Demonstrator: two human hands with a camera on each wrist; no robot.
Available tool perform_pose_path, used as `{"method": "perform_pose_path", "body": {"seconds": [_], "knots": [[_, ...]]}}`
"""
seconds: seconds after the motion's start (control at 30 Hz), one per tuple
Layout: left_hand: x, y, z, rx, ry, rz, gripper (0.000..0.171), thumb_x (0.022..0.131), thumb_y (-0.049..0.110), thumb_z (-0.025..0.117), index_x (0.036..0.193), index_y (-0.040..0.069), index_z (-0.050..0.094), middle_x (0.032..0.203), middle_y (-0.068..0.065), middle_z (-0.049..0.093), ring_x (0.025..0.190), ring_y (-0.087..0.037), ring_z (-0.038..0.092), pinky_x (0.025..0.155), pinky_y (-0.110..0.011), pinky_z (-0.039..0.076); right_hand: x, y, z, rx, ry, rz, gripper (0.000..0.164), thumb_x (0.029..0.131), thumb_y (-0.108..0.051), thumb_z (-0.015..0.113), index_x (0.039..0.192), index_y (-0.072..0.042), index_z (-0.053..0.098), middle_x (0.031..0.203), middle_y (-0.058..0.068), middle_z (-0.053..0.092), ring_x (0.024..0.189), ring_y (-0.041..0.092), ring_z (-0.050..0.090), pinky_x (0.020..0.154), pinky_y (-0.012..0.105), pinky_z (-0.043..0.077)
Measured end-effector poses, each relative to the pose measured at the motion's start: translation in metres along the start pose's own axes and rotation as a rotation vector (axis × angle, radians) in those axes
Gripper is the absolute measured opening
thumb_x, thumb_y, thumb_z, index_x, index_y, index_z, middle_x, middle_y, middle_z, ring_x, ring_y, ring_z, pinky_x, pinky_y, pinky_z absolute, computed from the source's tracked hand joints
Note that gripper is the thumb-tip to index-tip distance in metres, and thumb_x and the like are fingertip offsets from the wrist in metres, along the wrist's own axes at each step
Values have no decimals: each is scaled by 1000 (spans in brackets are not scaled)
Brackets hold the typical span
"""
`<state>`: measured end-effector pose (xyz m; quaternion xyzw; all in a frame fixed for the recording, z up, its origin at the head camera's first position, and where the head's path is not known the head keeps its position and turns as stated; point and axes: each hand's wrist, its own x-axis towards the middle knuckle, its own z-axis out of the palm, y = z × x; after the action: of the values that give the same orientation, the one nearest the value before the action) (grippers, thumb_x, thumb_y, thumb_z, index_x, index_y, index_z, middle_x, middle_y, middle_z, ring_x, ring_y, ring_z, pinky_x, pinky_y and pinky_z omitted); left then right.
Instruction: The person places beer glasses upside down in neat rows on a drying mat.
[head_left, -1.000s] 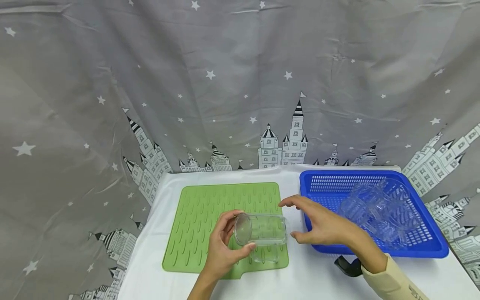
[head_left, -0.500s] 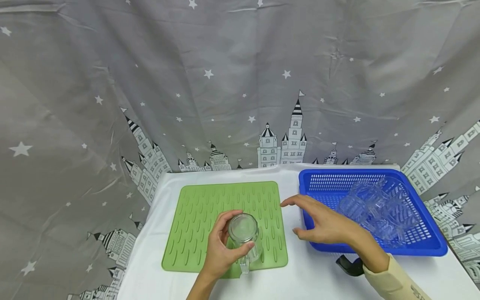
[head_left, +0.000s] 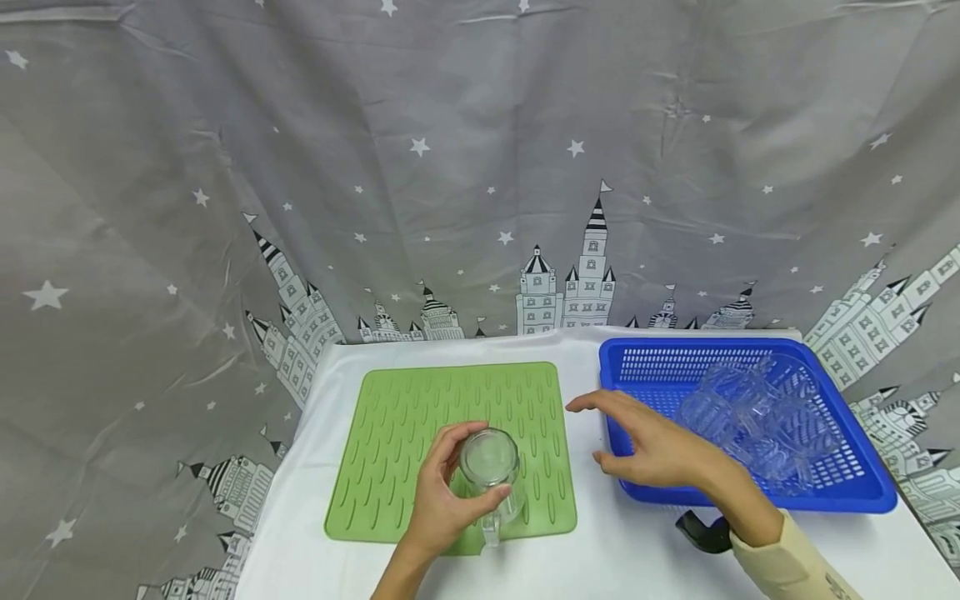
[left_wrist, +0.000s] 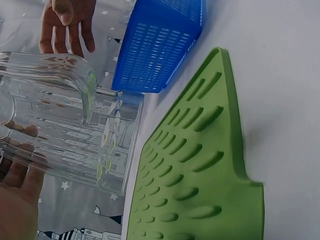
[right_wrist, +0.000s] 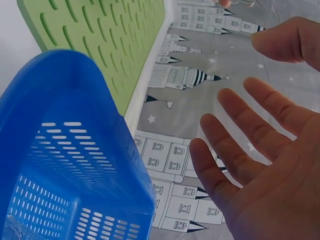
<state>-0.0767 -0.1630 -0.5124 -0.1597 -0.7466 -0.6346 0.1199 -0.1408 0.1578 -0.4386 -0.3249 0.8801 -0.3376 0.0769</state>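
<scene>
My left hand (head_left: 442, 498) grips a clear glass mug (head_left: 491, 460) turned upside down, its base facing up and its handle pointing toward me. Beneath it is the green ridged drying mat (head_left: 405, 433). In the left wrist view the rim end of the mug stands close to the mat, and whether they touch I cannot tell. My right hand (head_left: 648, 443) hovers between the mat and the blue basket (head_left: 613, 367), fingers spread and holding nothing. The right wrist view has the same bare palm (right_wrist: 280, 190) beside the basket wall.
Several clear glass mugs (head_left: 753, 421) lie jumbled in the right part of the basket. A black curved object (head_left: 703, 533) sits by my right forearm. Behind the white-covered table (head_left: 300, 500) hangs a grey curtain (head_left: 465, 167) with stars and castles.
The mug has turned from lying sideways to upside down in my left hand, over the mat. My right hand has shifted slightly right and stays without a hold.
</scene>
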Motion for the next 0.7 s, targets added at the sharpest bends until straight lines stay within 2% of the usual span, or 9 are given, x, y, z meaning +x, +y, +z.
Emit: {"method": "perform_pose_path", "body": {"seconds": [0.17, 0.27, 0.4, 0.6, 0.7], "knots": [[4, 1, -10, 74, -6, -3, 81, 75, 8, 98, 147, 13, 61, 140, -10, 62, 125, -13, 65, 113, -25, 55, -2, 5, -2, -5, 8, 31, 65, 92, -17, 78, 151, -33, 55, 151, -9, 61, 144, 23, 57, 116, 59, 52], [4, 3, -18, 100, 8, -17, 81, 75, 8, 99, 147, 14, 62, 141, -10, 63, 125, -12, 65, 113, -23, 54, -5, 9, -2, -15, 26, 29, 62, 93, -18, 79, 149, -30, 57, 150, -9, 63, 145, 25, 57, 119, 60, 50], [6, 4, -28, 153, 21, -35, 80, 75, 12, 99, 146, 17, 63, 140, -7, 64, 123, -11, 64, 112, -21, 52, -11, 15, -2, -18, 52, 36, 57, 94, -21, 80, 147, -25, 61, 150, -4, 64, 147, 34, 55, 121, 67, 44], [15, 0, -42, 226, 36, -73, 80, 74, 17, 101, 144, 24, 65, 137, 1, 66, 120, -11, 62, 109, -20, 49, -22, 24, -7, -34, 98, 48, 54, 97, -29, 79, 148, -25, 62, 151, 1, 65, 145, 38, 55, 116, 73, 45], [21, -3, -48, 269, 43, -79, 81, 72, 18, 101, 144, 25, 65, 134, 3, 67, 117, -10, 61, 108, -22, 48, -28, 29, -10, -61, 120, 49, 53, 98, -29, 79, 148, -24, 62, 151, 2, 65, 146, 39, 53, 117, 75, 40]]}}
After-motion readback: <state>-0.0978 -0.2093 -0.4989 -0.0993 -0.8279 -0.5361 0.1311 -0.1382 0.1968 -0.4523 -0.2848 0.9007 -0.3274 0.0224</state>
